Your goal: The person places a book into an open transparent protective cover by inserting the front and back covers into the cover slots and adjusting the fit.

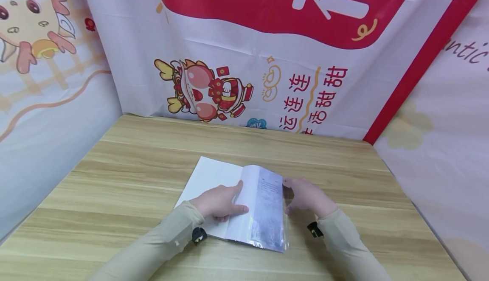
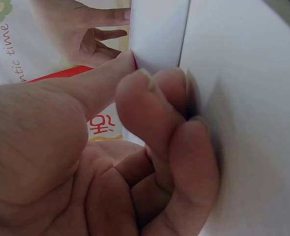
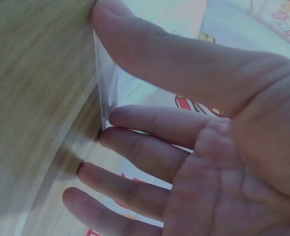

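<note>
An opened book (image 1: 206, 178) lies on the table, its left side a blank white page. A curved white sheet joins a bluish-grey printed panel (image 1: 267, 213) on its right side. Clear plastic film (image 1: 286, 230) shows along that panel's right edge. My left hand (image 1: 219, 202) presses the white sheet with extended thumb and forefinger; its other fingers curl against the page, as the left wrist view shows. With thumb and forefinger spread, my right hand (image 1: 307, 196) touches the film's edge (image 3: 103, 88). Its remaining fingers are fairly straight, some near the tabletop.
A wood-grain table (image 1: 114, 179) extends around the book. Behind it hangs a white and red printed cloth (image 1: 237, 39). Patterned cloths also hang at the left (image 1: 46, 90) and right (image 1: 439, 145). A small black object (image 1: 199, 235) sits at the left wrist.
</note>
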{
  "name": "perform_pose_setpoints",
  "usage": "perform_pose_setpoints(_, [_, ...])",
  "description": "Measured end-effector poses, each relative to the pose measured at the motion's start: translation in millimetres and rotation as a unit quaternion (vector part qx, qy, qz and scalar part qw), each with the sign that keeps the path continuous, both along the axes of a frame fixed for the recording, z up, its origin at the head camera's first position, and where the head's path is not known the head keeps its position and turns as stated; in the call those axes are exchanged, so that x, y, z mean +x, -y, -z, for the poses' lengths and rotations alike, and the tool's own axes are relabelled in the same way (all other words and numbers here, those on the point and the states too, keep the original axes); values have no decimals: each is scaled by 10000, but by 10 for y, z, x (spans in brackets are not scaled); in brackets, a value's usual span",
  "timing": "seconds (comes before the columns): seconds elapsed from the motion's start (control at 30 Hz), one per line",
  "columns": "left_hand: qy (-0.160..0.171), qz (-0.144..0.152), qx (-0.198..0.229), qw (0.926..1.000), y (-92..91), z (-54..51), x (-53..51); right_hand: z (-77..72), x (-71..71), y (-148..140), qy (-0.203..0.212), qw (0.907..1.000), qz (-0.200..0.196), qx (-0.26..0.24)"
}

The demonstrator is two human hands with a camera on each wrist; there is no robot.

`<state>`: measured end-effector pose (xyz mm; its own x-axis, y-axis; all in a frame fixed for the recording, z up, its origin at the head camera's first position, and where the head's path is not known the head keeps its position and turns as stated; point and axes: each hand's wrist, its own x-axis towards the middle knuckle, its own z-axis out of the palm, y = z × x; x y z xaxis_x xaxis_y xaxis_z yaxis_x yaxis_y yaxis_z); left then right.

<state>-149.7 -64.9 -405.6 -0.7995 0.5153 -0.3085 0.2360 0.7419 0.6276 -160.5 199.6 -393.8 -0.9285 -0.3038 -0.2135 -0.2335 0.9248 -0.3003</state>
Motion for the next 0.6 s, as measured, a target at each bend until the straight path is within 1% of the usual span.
perform_pose_setpoints(0.27, [47, -32, 23, 10000, -7, -12, 10, 4, 17, 26, -65, 9999, 42, 135])
perform_pose_setpoints(0.6, [22, -9, 38, 10000, -6, -15, 11, -3, 11, -2, 32, 9999, 61, 104])
